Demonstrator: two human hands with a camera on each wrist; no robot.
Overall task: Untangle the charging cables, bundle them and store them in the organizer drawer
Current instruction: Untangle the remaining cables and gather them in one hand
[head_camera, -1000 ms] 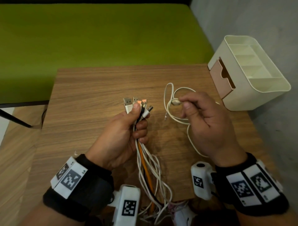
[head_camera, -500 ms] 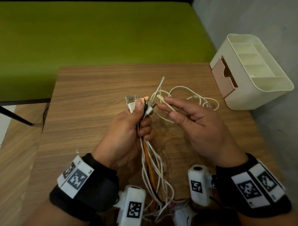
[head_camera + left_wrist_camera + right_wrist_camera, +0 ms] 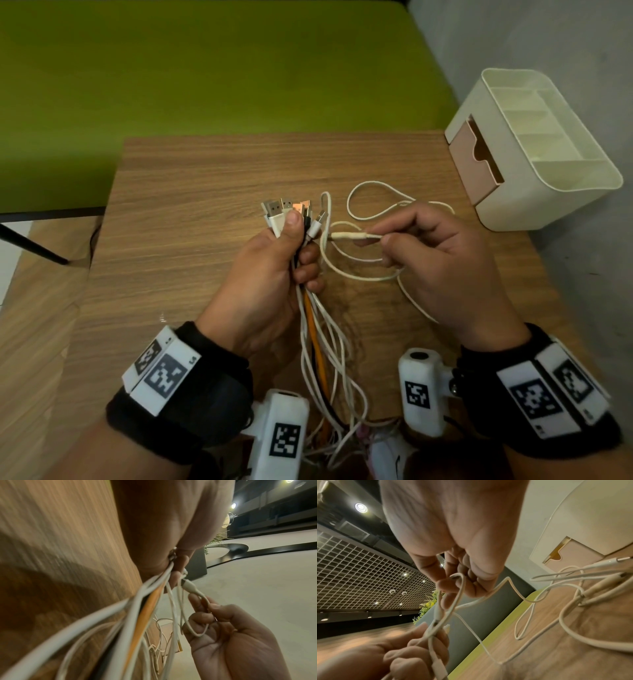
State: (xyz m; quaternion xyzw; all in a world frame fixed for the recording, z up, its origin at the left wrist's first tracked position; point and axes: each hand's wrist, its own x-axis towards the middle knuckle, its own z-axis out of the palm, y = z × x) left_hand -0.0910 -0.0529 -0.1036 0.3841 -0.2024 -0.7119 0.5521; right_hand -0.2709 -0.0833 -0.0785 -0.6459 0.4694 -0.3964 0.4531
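My left hand (image 3: 291, 253) grips a bundle of charging cables (image 3: 315, 329) upright, white, black and orange, with their USB plugs (image 3: 291, 209) sticking out above the thumb. The cords hang down past the table's near edge, as the left wrist view shows (image 3: 140, 612). My right hand (image 3: 387, 240) pinches a loose white cable (image 3: 363, 270) just behind its plug (image 3: 346, 235), which points at the bundle. That cable's loops lie on the wooden table (image 3: 191, 212). The cream organizer (image 3: 555, 178) with its pink drawer (image 3: 474, 161) partly pulled out stands at the table's far right.
A green surface (image 3: 205, 68) runs behind the table. A grey wall (image 3: 582, 51) rises on the right behind the organizer. A dark table leg (image 3: 30, 246) stands on the floor at the left. In the right wrist view more white cable ends (image 3: 590, 588) lie before the drawer.
My right hand has carried the white cable's plug leftward until it sits right beside the bundle in my left hand. The left hand has held still.
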